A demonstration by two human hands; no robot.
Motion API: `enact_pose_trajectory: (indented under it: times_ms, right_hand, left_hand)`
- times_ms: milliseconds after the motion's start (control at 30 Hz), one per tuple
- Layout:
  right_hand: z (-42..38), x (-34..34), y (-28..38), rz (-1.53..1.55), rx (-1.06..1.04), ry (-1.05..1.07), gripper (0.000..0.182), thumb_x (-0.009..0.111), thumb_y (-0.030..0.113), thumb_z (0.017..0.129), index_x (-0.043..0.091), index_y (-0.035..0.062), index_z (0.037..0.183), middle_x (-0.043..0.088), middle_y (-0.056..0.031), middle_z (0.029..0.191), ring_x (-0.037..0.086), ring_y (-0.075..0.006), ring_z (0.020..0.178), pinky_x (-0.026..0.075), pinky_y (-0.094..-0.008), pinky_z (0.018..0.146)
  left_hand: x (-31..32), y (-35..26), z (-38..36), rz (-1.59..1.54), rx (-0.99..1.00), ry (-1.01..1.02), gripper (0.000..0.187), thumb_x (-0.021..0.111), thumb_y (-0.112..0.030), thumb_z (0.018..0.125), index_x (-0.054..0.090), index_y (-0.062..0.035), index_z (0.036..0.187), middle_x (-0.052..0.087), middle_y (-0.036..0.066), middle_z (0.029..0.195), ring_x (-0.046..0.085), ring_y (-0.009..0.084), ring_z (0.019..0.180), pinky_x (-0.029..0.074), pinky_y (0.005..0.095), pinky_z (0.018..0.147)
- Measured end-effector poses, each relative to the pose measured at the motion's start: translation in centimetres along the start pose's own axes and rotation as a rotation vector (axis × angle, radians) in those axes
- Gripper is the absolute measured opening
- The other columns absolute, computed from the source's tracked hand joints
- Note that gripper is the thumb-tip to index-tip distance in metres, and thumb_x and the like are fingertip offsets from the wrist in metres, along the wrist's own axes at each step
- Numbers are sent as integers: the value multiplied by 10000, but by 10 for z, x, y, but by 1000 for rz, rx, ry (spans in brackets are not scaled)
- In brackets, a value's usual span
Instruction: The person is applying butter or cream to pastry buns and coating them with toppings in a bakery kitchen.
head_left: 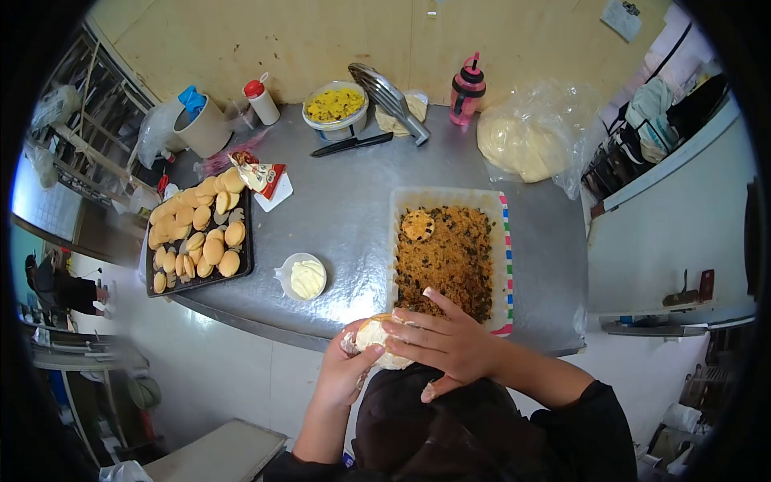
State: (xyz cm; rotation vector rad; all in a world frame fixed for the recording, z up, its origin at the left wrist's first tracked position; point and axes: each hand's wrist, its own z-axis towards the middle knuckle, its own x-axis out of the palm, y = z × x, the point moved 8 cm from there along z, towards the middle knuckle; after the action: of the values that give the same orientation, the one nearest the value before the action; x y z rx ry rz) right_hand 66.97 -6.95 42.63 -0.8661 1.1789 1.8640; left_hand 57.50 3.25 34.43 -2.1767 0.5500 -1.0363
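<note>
My left hand [341,371] is closed around a small round cake [376,341] smeared with white cream, held in front of the table's near edge. Over it, my right hand [454,345] has its fingers spread, the tips at the creamy surface and dabbed with white. Just beyond my hands is a plastic bin [509,265] of brown crumbs with dark flecks [450,265]. One crumb-coated round cake [418,226] lies in its far left part. Left of the bin sits a small white bowl [279,273] with pale cream [307,279].
A dark baking tray [249,249] of plain round cakes stands at the left. Along the back are a tub of yellow filling [336,104], a knife [352,145], a metal utensil [393,100], a pink bottle [467,88] and bagged dough [526,145]. Another person [64,289] appears far left.
</note>
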Motion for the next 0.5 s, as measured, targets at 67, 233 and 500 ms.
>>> enact_pose_trajectory:
  times_ms: [67, 233, 500]
  right_hand:
    - [-13, -1, -18, -8, 41, 24, 746, 391, 657, 887, 475, 73, 1343, 445, -110, 1422, 408, -244, 1328, 189, -517, 1114]
    - [-24, -13, -31, 83, 88, -76, 731, 431, 631, 884, 481, 57, 1333, 438, -132, 1421, 415, -252, 1319, 270, -460, 1094]
    - [-25, -14, -44, 263, 112, -103, 703, 489, 613, 867, 454, 128, 1375, 443, -149, 1400, 425, -296, 1298, 298, -461, 1070]
  left_hand:
    - [-2, 0, 0, 37, -11, 23, 406, 634, 30, 845, 514, 43, 1233, 626, 95, 1116, 604, 157, 1015, 492, 300, 895]
    - [-2, 1, 2, 317, 55, 84, 389, 644, 41, 840, 526, 32, 1211, 626, 82, 1100, 602, 146, 1000, 490, 301, 894]
    - [14, 4, 7, 269, -24, 221, 407, 657, 46, 833, 530, 9, 1218, 622, 69, 1090, 593, 128, 984, 487, 285, 880]
